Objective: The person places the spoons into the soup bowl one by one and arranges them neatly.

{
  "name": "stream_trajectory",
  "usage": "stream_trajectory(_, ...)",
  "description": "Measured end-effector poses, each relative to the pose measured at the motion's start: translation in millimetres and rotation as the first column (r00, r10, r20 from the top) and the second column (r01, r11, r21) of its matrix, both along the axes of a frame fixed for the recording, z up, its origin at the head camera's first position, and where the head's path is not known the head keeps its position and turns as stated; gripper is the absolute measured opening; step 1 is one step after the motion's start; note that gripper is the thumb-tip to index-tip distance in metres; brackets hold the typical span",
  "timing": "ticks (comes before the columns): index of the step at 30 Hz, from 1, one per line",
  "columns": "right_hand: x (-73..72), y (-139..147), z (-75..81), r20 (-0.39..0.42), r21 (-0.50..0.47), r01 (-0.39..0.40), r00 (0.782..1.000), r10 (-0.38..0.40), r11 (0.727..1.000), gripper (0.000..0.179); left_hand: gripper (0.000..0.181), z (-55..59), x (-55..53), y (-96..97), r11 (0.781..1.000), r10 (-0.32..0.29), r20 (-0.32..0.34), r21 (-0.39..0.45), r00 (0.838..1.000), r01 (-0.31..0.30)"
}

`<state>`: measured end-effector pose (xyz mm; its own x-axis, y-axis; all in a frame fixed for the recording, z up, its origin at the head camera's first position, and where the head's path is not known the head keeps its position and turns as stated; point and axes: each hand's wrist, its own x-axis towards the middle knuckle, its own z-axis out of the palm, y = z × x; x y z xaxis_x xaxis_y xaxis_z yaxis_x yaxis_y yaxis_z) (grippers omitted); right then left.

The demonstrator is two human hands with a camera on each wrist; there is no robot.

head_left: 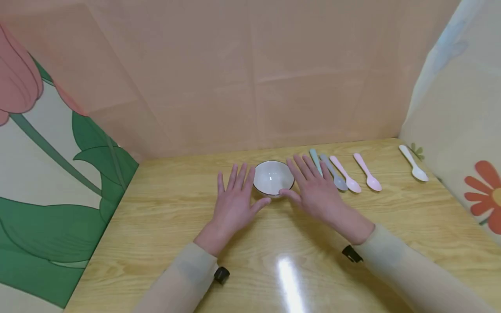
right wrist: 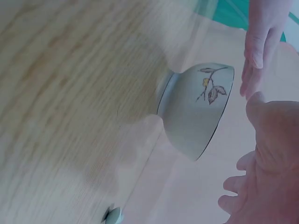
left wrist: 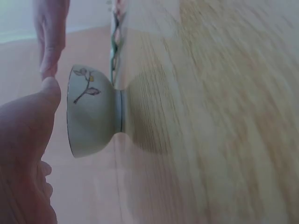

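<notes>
Head, hands: left hand [head_left: 234, 202], right hand [head_left: 318, 191], fingers straight, apart; glossy round bowl [head_left: 272, 177] between fingertips; spoons [head_left: 343, 173] beside right fingers.
Left wrist, rim [left wrist: 69, 116]: dark, narrow gap to thumb [left wrist: 52, 92].
Right wrist, table [right wrist: 70, 93]: wood-grained, room below fingers.

Bowl top: left hand [head_left: 234, 203] and right hand [head_left: 318, 193] hover over the round white bowl with a dark rim [head_left: 271, 179], just a sliver of air showing between in the wrist views.
Left flank: plenty of room here, wood-grain table [head_left: 164, 213] right out to the green-leafed cloth side [head_left: 43, 234]!
Right flank: tight! Mint-green spoon [head_left: 315, 159], grey spoon [head_left: 338, 180] and slim pink spoon [head_left: 346, 174] bunch by the right hand.
Spoon lanes: narrow before the second pink spoon [head_left: 369, 174], broad towards the white spoon [head_left: 415, 165].
Back: peach cloth wall [head_left: 195, 87] blocks passage.
</notes>
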<state>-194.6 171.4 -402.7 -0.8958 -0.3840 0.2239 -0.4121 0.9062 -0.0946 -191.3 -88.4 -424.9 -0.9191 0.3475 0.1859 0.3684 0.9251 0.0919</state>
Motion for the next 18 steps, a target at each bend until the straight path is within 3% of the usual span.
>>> stream_trajectory(8, -3.4, 4, 0.4, 0.031, -0.033, 0.015, 0.999, -0.013, 0.999, 0.089, 0.100, -0.7, -5.4, 6.9, 0.993, 0.012, 0.008, 0.113, 1.000, -0.013)
stream_trajectory(18, -5.3, 13, -3.6, 0.049, -0.079, 0.015, 0.999, -0.011, 0.997, 0.090, 0.100, 0.6, -9.2, 15.4, 0.974, 0.025, 0.073, 0.222, 0.997, -0.041)
